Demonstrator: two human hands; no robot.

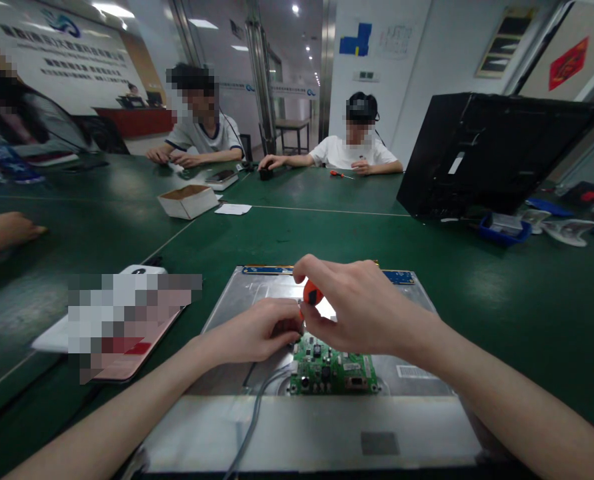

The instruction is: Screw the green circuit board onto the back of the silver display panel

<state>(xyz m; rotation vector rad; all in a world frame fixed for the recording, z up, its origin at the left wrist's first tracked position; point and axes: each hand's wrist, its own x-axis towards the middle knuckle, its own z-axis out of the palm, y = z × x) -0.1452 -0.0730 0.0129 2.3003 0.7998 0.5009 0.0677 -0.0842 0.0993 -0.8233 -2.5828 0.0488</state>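
Note:
In front of me a metal-backed display panel (217, 427) lies on the green table. A green circuit board (334, 373) sits on its middle, with a grey cable (257, 413) running from the board's left side toward me. My right hand (349, 303) is closed round a screwdriver with an orange and black handle (313, 293), held above the board's upper part. Close beside it, my left hand (271, 323) has its fingers pinched together near the screwdriver's lower end. What those fingertips hold, if anything, is hidden. A blue circuit strip (399, 277) runs along the panel's far edge.
Two phones (141, 320) lie left of the panel. An open white box (189, 202) stands farther back. At right are a large black monitor casing (477, 157) and a blue tray (504, 229). Several people sit round the table, one near an orange screwdriver (337, 174).

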